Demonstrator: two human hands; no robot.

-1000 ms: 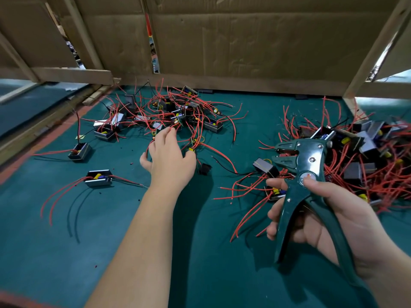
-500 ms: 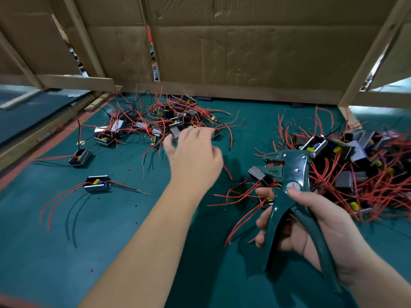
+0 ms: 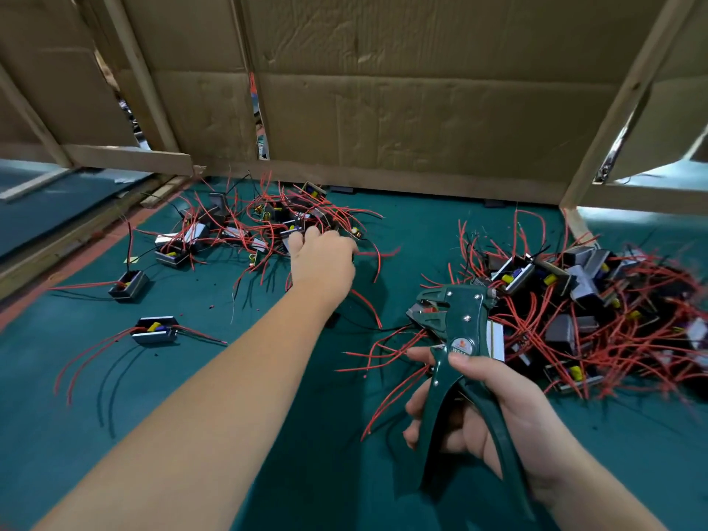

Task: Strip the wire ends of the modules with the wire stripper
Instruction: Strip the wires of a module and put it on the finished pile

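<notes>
- The left arm (image 3: 214, 392) stretches forward, bare and nearly straight, from the lower left toward the middle.
- The left hand (image 3: 323, 262) is palm down with its back to the camera. Its fingers (image 3: 306, 237) curl downward at the tips, and whether they grip anything is hidden.
- The right hand (image 3: 498, 419) sits low and close, thumb on top, its fingers wrapped round the handles of the wire stripper (image 3: 458, 323).
- The right forearm (image 3: 613, 503) enters from the lower right corner.
</notes>
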